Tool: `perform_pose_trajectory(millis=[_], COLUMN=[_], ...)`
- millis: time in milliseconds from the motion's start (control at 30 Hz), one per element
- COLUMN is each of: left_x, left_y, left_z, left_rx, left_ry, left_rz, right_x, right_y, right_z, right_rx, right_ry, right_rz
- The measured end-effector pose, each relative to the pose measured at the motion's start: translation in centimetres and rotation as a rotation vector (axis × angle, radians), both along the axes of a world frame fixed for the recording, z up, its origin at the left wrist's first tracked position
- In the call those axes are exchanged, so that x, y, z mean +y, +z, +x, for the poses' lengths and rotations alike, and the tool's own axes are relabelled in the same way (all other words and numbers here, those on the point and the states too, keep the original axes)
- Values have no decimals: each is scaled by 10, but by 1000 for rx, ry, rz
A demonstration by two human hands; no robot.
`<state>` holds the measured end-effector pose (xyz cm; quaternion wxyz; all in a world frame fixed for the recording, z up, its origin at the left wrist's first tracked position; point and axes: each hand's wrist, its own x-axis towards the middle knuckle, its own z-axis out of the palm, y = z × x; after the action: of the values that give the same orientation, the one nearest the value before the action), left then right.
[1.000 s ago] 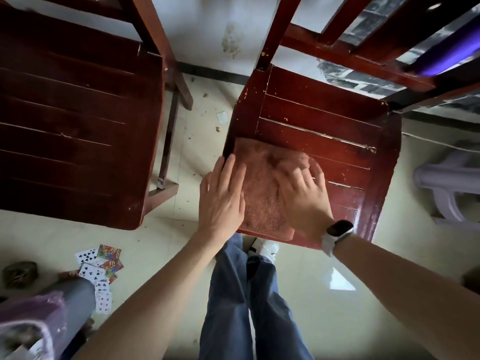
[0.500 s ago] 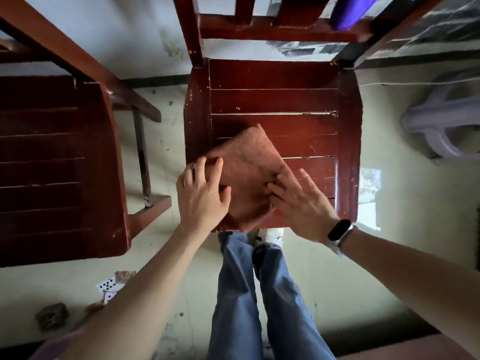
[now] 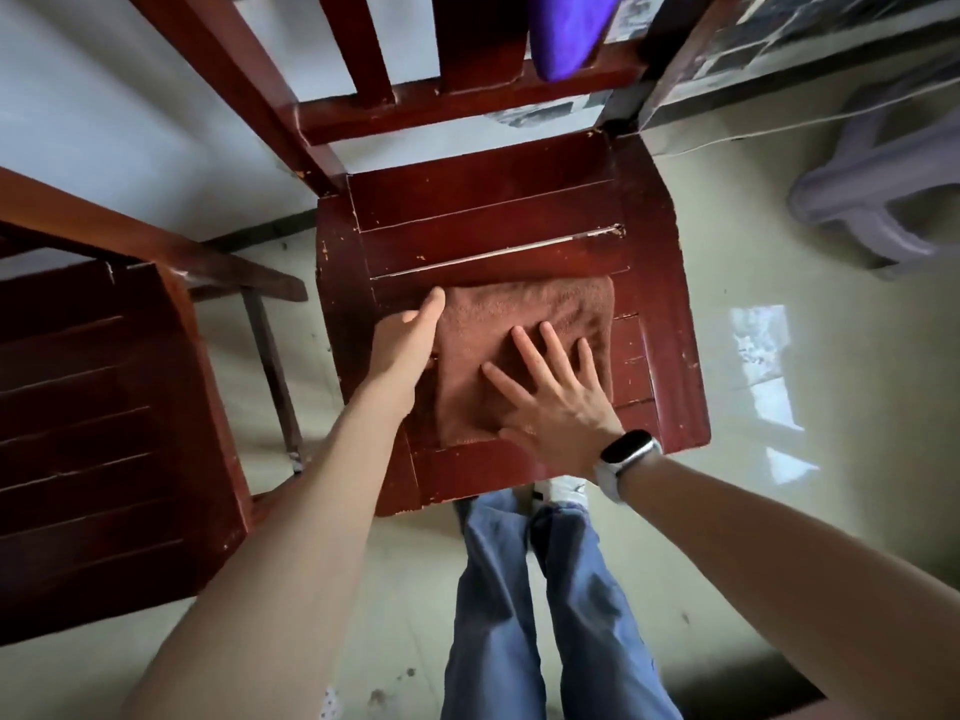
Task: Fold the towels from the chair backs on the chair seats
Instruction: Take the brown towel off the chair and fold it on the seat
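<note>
A folded brown towel (image 3: 545,314) lies flat on the dark red wooden chair seat (image 3: 493,226) in front of me. My right hand (image 3: 550,402), with a watch on the wrist, presses flat on the towel with fingers spread. At the towel's left edge my left hand (image 3: 405,340) rests side-on, thumb stretched toward the far left corner; its fingers are hidden, so a grip cannot be made out. A purple towel (image 3: 566,28) hangs over the chair back at the top.
A second dark wooden chair (image 3: 104,433) stands close on the left. A pale plastic stool (image 3: 883,200) sits on the floor at the right. My legs in blue jeans (image 3: 535,615) stand just before the seat's front edge on the glossy tiled floor.
The towel turned from a diagonal lie to square with the seat, further back. My right hand moved onto its middle and my left slid to its left edge.
</note>
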<state>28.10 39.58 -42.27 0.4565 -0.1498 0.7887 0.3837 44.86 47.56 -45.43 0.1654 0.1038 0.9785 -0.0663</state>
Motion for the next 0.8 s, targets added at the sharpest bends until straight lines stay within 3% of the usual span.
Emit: perform_pose_trajectory(millis=[100,200,333,533,667,800], left_x=[10,16,20,14,16,-5], left_y=[-3,-8,-17,-27,-25,-18], left_z=[-11,-12,-8,-7,-9,15], left_rx=[-322,-334,-34,573,768,1140], left_ry=[113,190,198,-174,-326,-612], left_rz=[54,73,90,-62,-89,-76], right_x=[-1,3,4,6,3,6], right_y=[-7,-8,-7,-9,-6,5], right_z=[1,2,0,4,0,2], right_rx=[-47,-45,-51,-42,-52,161], right_ry=[14,31,27,38,-44,-98], right_rz=[4,-17,-33,-66,-152,-191])
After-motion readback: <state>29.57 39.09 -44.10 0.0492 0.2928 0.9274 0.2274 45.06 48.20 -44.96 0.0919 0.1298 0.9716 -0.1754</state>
